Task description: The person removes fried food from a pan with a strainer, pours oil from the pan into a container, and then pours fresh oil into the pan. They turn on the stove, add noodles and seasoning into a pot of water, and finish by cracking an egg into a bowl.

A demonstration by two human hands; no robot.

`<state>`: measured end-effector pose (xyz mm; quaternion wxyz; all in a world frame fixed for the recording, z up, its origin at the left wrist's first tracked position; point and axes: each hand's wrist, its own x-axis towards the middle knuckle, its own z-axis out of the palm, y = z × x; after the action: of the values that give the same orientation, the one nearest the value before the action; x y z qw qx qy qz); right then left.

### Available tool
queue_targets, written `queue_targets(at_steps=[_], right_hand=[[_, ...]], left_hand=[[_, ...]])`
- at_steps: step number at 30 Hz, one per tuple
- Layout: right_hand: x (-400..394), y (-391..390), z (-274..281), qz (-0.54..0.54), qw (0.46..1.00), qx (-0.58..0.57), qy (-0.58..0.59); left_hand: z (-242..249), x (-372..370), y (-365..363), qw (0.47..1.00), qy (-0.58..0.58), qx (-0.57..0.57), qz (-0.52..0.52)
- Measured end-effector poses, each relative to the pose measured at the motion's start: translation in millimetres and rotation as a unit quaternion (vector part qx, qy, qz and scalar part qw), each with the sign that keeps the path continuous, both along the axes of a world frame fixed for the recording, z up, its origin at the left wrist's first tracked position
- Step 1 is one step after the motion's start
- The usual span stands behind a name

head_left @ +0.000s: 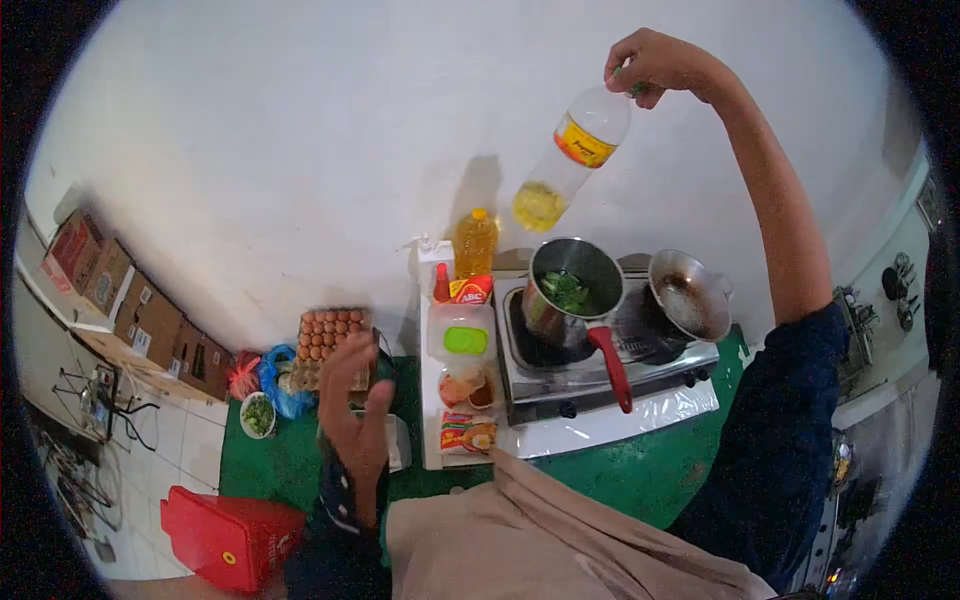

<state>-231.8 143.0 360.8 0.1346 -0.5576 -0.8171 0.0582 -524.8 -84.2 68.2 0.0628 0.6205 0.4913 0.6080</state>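
Observation:
High against the wall, my right hand [660,66] grips a clear plastic bottle [590,139] by its green cap and neck. The bottle has a yellow label and tilts, its base to the lower left, with some yellowish liquid at the bottom. Below it on the gas stove [535,385] stands a steel saucepan [575,245] with a red handle and green leaves inside. My left hand [350,400] is raised on the left, palm up with fingers apart and nothing in them, overlapping the egg tray [310,345] in this view.
A dark-stained pan [690,295] sits on the right burner. Left of the stove are an oil bottle [477,245], a lidded container [466,340], and a noodle packet [467,432]. Chopped greens fill a bowl [258,415]; a red container [232,540] and cardboard boxes [145,318] are farther left.

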Motion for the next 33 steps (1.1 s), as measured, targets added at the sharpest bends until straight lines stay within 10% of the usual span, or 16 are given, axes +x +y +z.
queue_targets(at_steps=[6,12,17,28,33], right_hand=[[42.4,-120.1,6.2,0.072,0.997,-0.006,0.003],[131.7,-230.6,-12.9,0.078,0.997,0.002,0.004],[230.3,-270.9,-61.2,-0.003,0.955,0.271,-0.12],[397.6,-268.7,-88.5,0.154,0.971,-0.144,0.116],[463.8,-238.8,-100.5,0.18,0.963,-0.091,0.18]], left_hand=[[84.0,143.8,6.5,0.982,0.044,0.141,-0.12],[92.4,294.1,-43.0,0.98,-0.072,-0.057,-0.178],[63.9,396.7,-67.6,0.952,-0.084,-0.104,-0.276],[-8.7,507.0,-44.4,0.614,-0.247,-0.318,-0.679],[-42.0,540.1,-0.9,0.605,-0.256,-0.363,-0.661]])
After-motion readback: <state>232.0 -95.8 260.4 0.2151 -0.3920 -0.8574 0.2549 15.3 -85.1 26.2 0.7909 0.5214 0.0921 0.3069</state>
